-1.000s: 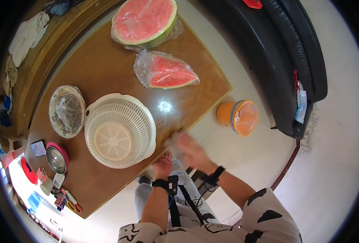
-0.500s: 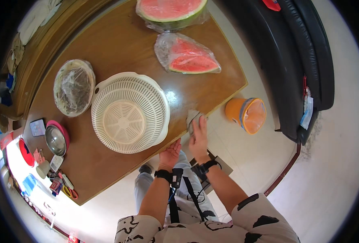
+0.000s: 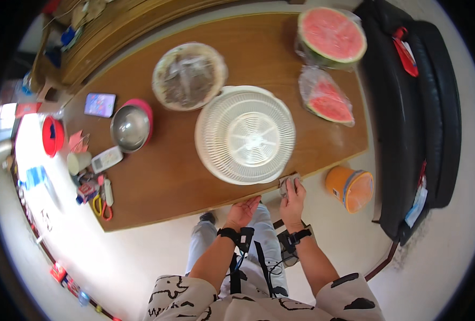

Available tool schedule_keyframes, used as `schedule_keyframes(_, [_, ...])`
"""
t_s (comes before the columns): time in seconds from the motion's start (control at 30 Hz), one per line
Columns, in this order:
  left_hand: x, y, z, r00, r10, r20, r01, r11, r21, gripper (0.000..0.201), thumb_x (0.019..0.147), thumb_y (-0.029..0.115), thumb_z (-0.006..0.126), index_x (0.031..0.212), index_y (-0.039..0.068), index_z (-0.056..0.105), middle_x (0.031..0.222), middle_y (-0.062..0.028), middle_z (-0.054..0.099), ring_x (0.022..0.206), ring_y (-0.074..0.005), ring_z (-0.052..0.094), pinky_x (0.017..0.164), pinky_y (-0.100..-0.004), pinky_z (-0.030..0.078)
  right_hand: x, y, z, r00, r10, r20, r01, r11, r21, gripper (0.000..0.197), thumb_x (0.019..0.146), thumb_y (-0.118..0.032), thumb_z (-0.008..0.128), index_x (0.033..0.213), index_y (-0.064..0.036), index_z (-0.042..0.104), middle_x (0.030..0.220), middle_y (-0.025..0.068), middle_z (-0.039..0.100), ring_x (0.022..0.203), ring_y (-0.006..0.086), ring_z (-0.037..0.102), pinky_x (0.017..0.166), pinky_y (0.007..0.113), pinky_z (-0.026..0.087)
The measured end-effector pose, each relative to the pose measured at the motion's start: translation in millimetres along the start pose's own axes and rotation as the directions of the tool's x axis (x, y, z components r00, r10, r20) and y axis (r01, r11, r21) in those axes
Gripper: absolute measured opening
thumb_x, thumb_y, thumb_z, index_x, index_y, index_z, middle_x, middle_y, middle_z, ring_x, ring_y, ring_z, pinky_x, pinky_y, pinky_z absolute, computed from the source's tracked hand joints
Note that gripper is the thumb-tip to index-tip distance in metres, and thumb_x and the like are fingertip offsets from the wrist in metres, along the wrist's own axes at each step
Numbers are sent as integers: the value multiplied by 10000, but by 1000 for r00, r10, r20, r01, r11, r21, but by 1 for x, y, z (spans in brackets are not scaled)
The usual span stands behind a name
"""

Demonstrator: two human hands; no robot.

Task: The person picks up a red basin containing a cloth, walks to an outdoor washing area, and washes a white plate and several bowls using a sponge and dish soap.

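My right hand (image 3: 292, 203) grips a crumpled grey-brown cloth (image 3: 289, 183) against the front edge of the brown wooden table (image 3: 162, 187). Just left of it, my left hand (image 3: 241, 212) is cupped palm up at that edge, its fingers slightly bent and nothing visible in it. A white slotted plastic basket (image 3: 210, 144) stands on the table directly beyond both hands, close to the cloth.
Behind the basket is a plastic-covered bowl (image 3: 186, 80). Two wrapped watermelon pieces, a large half (image 3: 331, 37) and a wedge (image 3: 329, 101), lie at right. A metal bowl (image 3: 130, 128), phone (image 3: 99, 105) and scissors (image 3: 102, 207) are at left; an orange bin (image 3: 340, 184) stands beside a black sofa (image 3: 414, 128).
The view has turned, so the table and its things appear farther right and rotated. My right fingers, stretched over the cloth before, are now bent around it. My left hand stays palm up at the edge.
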State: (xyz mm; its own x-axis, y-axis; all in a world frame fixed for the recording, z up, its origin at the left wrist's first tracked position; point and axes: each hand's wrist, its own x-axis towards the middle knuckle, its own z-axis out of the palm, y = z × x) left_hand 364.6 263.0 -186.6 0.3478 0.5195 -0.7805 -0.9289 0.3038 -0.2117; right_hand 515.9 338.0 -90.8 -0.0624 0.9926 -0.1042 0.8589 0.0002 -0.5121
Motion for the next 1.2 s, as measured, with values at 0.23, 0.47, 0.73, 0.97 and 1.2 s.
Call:
schedule_keyframes(0.23, [-39,44,-69,984,72,160,-57,993,-100,245,896,243,463,969,41,580,957,-73,622,926,-198,587,855,-313,484,-46,-103,36,880,-327,344,223,925,308,527,680,74,486,1188,-62,525,1187,217,441,1087,365,426,938,397,351])
schedule_keyframes(0.47, [-95,97,-76,990,134,38,-136,990,37,316,906,258,424,1085,29,548,1073,-116,600,1022,-228,561,891,-300,459,-31,-159,87,944,-261,203,258,965,41,563,680,72,478,1231,-41,463,1271,197,386,1130,372,384,965,406,331])
schedule_keyframes(0.73, [-122,124,-99,993,116,9,-115,992,-48,333,928,218,374,1114,-22,510,1126,-136,566,1026,-252,565,858,-303,493,-25,-214,118,813,-509,282,455,858,238,537,692,72,434,1208,-61,503,1297,184,395,1162,332,402,981,403,331])
schedule_keyframes(0.97, [-130,137,-107,992,104,72,-96,990,-104,342,933,210,372,1131,-37,500,1138,-149,563,1063,-265,550,844,-307,502,65,-256,151,787,-554,273,566,823,40,586,685,19,492,1262,-39,409,1346,247,292,1249,453,240,1027,476,249])
schedule_keyframes(1.2, [-120,129,-129,989,128,70,-114,976,-183,314,927,201,357,1052,-35,522,1135,-166,561,1043,-273,561,841,-319,506,-17,-237,139,577,-609,544,683,725,87,573,697,8,487,1263,-26,406,1347,238,300,1259,437,244,1030,487,247])
